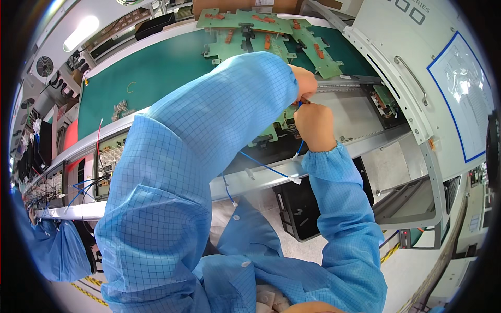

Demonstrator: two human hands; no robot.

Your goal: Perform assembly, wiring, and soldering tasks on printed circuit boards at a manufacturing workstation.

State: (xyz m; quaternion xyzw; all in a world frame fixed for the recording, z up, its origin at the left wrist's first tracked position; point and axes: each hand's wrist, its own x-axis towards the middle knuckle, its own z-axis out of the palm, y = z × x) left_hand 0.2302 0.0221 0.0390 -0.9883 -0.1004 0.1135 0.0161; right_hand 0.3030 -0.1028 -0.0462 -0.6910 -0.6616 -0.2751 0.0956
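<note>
The left hand (307, 83) and right hand (315, 125) are both curled up close together over a green board (280, 129), and a blue wire (301, 147) can be seen between them and again below the right hand, down by a small white plug (296, 155). Whether that wire's actually gripped by either hand can't be told tbh, since the fingers are mostly hidden. Another blue wire (269, 168) is draped over the front rail (248, 180), and green frames (226, 50) are piled on the bench (162, 62) behind.
</note>
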